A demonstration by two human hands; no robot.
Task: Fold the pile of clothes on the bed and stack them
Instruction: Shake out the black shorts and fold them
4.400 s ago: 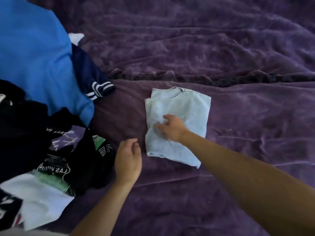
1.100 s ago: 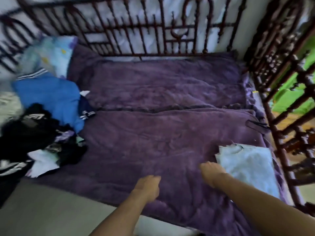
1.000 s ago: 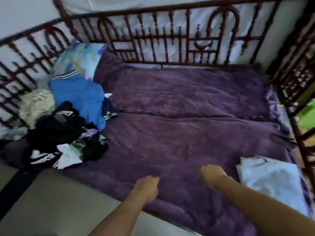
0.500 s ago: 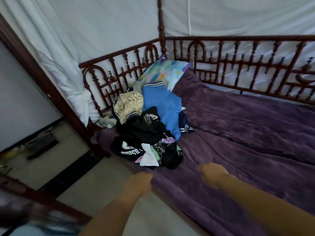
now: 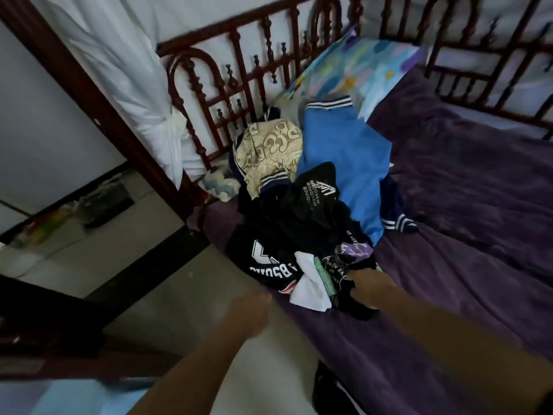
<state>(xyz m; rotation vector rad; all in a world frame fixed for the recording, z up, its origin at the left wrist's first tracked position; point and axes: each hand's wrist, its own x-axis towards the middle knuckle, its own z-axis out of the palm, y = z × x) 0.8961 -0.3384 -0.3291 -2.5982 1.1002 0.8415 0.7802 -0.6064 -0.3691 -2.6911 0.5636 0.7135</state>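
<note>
1. The right hand (image 5: 371, 289) is on the near end of the pile (image 5: 299, 223), over a black garment (image 5: 356, 307). Its fingertips go down into the cloth and are hidden, so I cannot tell whether it has a pinch or only touches.
2. The left hand (image 5: 248, 313) holds nothing. It hangs over the floor (image 5: 167, 265), just off the bed's near edge. It is blurred, and the fingers look loosely curled.
3. The right hand is plainly the nearer one. The left is a little apart from the pile, to its near-left.
4. The pile lies ahead of both hands, at the left end of the bed (image 5: 449, 280) beside the near-left corner. Its long axis runs away from the person, from the near edge toward the pillow (image 5: 359, 64) in the far-left corner.
5. At the near end lie a white piece (image 5: 308, 295) and a black shirt (image 5: 269, 265) with white letters. A blue top (image 5: 344, 151) and a beige print (image 5: 269, 145) lie farther up, against the rail (image 5: 221, 85).
6. The likely step is drawing one garment out toward the bare blanket on the right. The black items are tangled, so a pull may drag others along with it or off the near edge.
</note>
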